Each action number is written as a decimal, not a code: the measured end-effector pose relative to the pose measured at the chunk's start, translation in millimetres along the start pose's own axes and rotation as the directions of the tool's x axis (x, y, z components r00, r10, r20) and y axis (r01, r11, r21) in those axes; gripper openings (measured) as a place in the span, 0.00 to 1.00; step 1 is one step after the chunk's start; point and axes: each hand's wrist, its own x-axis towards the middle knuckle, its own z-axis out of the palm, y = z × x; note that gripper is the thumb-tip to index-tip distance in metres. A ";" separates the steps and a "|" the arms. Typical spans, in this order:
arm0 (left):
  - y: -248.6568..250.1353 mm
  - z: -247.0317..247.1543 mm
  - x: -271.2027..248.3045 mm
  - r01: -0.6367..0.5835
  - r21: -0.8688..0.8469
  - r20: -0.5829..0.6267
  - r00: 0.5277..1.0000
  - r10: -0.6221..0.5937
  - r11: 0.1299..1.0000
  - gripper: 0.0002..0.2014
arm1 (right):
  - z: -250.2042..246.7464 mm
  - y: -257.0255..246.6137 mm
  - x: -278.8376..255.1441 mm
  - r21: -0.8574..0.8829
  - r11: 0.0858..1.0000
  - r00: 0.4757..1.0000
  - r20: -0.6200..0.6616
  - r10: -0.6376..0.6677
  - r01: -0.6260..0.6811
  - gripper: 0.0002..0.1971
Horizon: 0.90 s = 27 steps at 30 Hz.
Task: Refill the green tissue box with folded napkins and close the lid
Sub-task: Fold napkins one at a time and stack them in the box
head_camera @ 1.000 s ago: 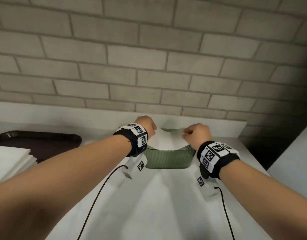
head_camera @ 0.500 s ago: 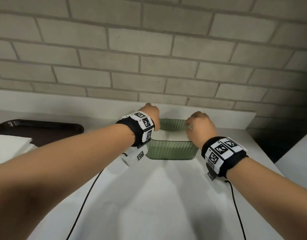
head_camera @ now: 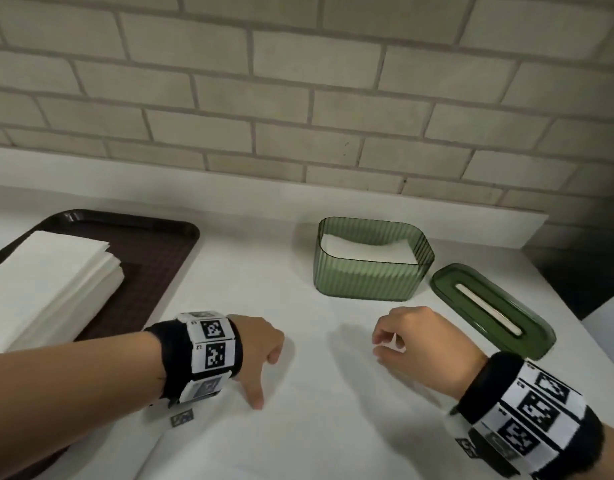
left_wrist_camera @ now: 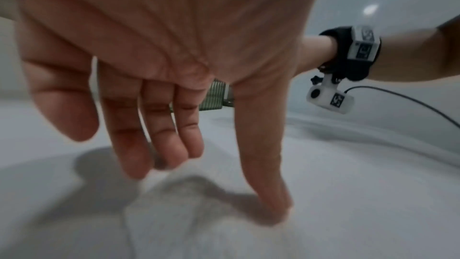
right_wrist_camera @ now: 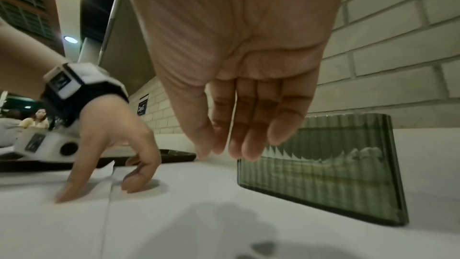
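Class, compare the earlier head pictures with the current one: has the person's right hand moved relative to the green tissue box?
Yes. The right hand has pulled back from the rim of the green tissue box, toward the person, and now hovers over the table in front of it.

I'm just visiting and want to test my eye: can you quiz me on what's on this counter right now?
1. True or false: the lid sits closed on the green tissue box.
2. Where does the spare stack of napkins lie? A) on the dark tray B) inside the box C) on the lid
3. Fill in: neither the left hand nor the right hand holds ____.

Key: 1 false, the lid lies on the counter to the box's right; 2 A; 3 anything.
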 end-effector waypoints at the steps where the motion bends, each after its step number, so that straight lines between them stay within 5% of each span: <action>1: 0.3 2.4 0.0 0.006 -0.008 -0.008 1.000 -0.006 1.000 0.31 | -0.5 0.1 -1.5 0.008 1.000 1.000 -0.008 0.005 -0.005 0.06; 8: 6.7 -2.0 -0.4 -0.072 -0.051 -0.081 0.994 0.068 0.996 0.22 | 5.6 0.7 -11.7 0.075 0.996 0.997 0.057 0.050 -0.054 0.09; 11: 5.7 -24.2 -6.8 -0.145 -0.175 -0.195 0.975 0.110 0.974 0.17 | 4.4 0.8 -13.8 0.260 0.960 0.984 0.164 0.064 -0.106 0.21; 14: -0.2 -54.6 -9.3 -0.210 -0.316 -0.307 0.945 0.110 0.925 0.11 | -0.7 5.3 -11.4 0.531 0.832 0.954 0.299 -0.008 -0.159 0.34; 18: -5.4 -93.6 -4.2 -0.258 -0.555 -0.366 0.929 0.047 0.791 0.08 | -16.4 9.0 -2.9 0.801 0.592 0.981 0.174 -0.085 -0.091 0.19; 21: -6.7 -116.2 3.2 -0.284 -0.661 -0.407 0.914 -0.014 0.695 0.07 | -28.6 14.2 9.2 0.826 0.561 0.993 -0.011 0.118 -0.057 0.16; 27: -4.9 -146.5 28.0 -0.335 -0.660 -0.582 0.794 -0.177 0.672 0.15 | -41.7 41.0 51.6 0.909 0.416 0.865 -0.192 0.463 -0.021 0.20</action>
